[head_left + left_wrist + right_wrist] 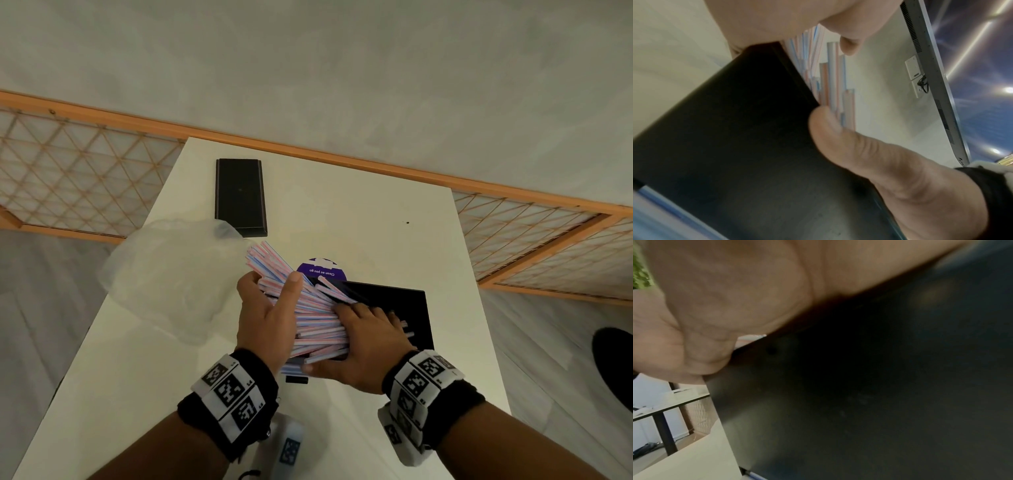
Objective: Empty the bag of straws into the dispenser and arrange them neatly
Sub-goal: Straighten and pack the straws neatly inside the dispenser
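A thick bundle of pink, blue and white striped straws [310, 320] lies fanned across the left part of the open black dispenser box [409, 305] on the white table [342, 212]. My left hand [270, 291] grips the bundle's left end, thumb on top and fingers curled round its far side. In the left wrist view the straws [831, 78] stand beside the box wall [735, 129], under my thumb. My right hand [359, 329] lies flat over the straws' right part and presses them down. The right wrist view shows mostly palm and the dark box [879, 386].
The crumpled clear plastic bag [171, 270] lies to the left of the hands. A black lid [240, 197] rests at the table's far left. A purple round sticker [322, 269] sits behind the box. A wooden lattice screen [75, 178] borders the table's far side.
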A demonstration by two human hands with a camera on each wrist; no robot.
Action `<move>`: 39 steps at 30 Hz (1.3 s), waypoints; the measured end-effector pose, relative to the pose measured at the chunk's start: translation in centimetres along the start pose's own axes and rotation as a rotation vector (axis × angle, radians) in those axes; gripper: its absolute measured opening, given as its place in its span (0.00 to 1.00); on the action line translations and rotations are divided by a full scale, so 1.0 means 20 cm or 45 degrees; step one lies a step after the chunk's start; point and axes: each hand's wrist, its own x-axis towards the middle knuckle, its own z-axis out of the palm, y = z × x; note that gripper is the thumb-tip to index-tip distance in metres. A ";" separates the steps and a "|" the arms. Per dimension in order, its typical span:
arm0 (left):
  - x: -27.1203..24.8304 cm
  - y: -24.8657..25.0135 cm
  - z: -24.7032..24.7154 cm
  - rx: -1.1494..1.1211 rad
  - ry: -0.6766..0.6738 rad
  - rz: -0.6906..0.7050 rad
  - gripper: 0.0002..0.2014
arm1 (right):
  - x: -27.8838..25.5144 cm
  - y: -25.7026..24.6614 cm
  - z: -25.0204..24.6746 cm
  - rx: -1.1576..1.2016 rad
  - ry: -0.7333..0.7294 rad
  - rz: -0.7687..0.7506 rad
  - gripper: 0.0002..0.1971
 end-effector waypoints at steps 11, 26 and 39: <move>-0.01 0.24 -0.16 0.360 0.195 0.555 0.23 | 0.04 0.01 -0.22 0.184 -0.361 -0.085 0.58; 0.03 0.30 0.16 0.408 -0.329 -0.369 0.25 | -0.04 0.06 -0.14 -0.071 -0.256 -0.151 0.62; 0.06 0.24 0.29 0.961 -0.405 -0.122 0.07 | -0.05 0.08 -0.12 -0.065 -0.302 -0.269 0.60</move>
